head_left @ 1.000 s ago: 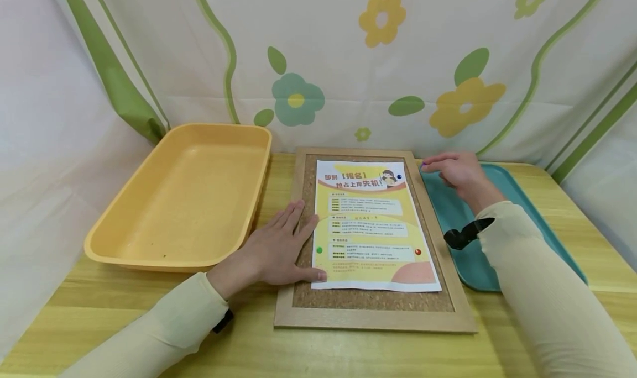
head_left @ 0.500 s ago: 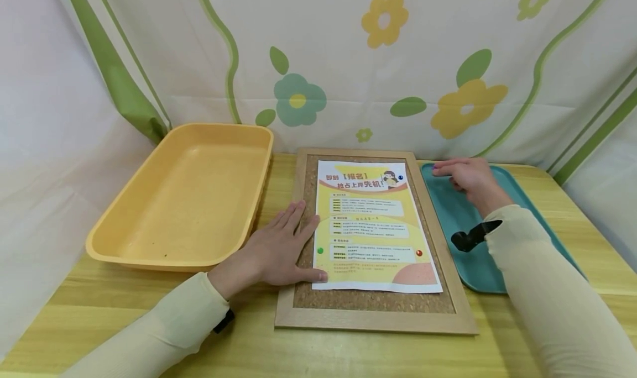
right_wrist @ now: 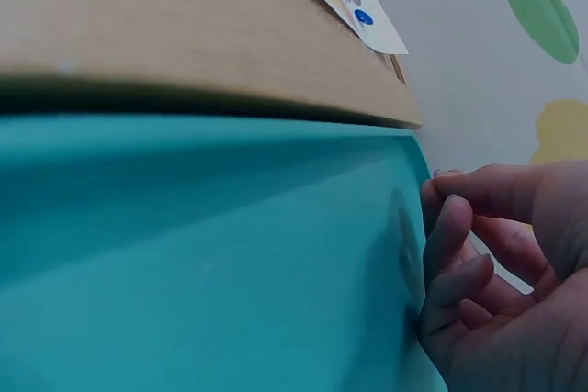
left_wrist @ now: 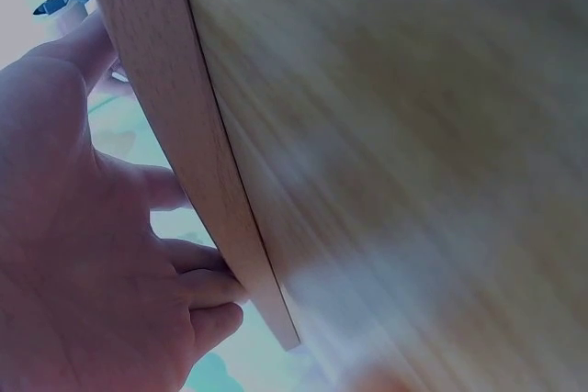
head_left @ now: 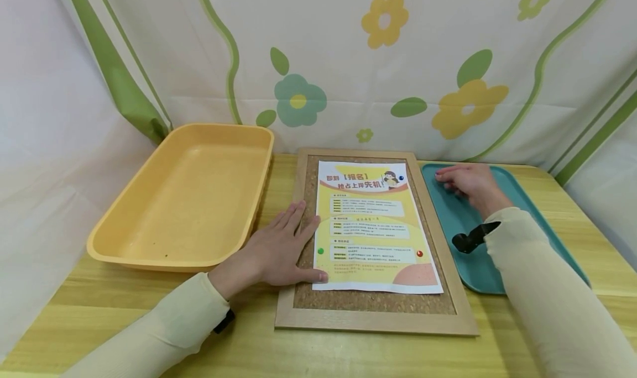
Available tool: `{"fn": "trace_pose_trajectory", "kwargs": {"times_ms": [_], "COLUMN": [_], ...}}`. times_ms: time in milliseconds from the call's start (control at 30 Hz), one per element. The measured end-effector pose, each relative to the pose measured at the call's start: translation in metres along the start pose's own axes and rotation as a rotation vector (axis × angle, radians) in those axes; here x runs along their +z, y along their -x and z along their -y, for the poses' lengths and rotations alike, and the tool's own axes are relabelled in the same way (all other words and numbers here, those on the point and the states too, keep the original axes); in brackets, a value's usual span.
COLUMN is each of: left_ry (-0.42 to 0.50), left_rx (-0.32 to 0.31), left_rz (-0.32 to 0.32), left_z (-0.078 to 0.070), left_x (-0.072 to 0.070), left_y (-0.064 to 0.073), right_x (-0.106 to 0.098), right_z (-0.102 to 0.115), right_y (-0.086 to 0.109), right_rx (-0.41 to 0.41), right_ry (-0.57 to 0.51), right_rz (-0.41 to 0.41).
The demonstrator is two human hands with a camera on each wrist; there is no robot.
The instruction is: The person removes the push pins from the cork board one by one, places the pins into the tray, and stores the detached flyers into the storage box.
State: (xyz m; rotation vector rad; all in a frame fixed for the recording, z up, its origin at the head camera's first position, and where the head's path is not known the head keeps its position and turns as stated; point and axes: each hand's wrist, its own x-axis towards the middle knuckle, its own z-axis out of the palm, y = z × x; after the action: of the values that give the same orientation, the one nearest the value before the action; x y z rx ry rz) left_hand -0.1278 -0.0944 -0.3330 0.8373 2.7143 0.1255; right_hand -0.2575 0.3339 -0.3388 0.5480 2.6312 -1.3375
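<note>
In the middle of the head view, we see the left hand (head_left: 276, 251) lying flat, fingers spread, on the cork board (head_left: 373, 302) and its paper (head_left: 370, 229). At right, we see the right hand (head_left: 470, 183) pinching a tiny purple thing (head_left: 437, 173) at the blue-green tray (head_left: 475, 264).

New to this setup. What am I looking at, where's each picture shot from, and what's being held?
No machine here: it's a person's two bare hands. The wide view is filmed from the head, looking forward and down; the two smaller ones are filmed from the left and right wrists.

On the wooden table lie a yellow tray, a framed corkboard and a teal tray. A printed sheet with green, red and blue pins lies on the board.

The left hand rests on the board's left side. The right hand, at the teal tray's far end, pinches a tiny purple object.
</note>
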Motion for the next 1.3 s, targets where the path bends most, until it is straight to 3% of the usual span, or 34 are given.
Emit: {"fn": "trace_pose_trajectory", "kwargs": {"times_ms": [367, 933, 1300], "left_ry": [0.009, 0.010, 0.009], "left_rx": [-0.006, -0.009, -0.002], "left_rz": [-0.002, 0.010, 0.004], "left_z": [-0.001, -0.001, -0.002], "left_x": [0.000, -0.001, -0.002], "left_y": [0.000, 0.001, 0.001], "right_x": [0.002, 0.005, 0.004], "right_z": [-0.001, 0.004, 0.011], "right_y": [-0.004, -0.008, -0.009], "right_rx": [0.002, 0.079, 0.133], "right_ry": [-0.058, -0.111, -0.084], "right_rz": [0.041, 0.010, -0.014]}}
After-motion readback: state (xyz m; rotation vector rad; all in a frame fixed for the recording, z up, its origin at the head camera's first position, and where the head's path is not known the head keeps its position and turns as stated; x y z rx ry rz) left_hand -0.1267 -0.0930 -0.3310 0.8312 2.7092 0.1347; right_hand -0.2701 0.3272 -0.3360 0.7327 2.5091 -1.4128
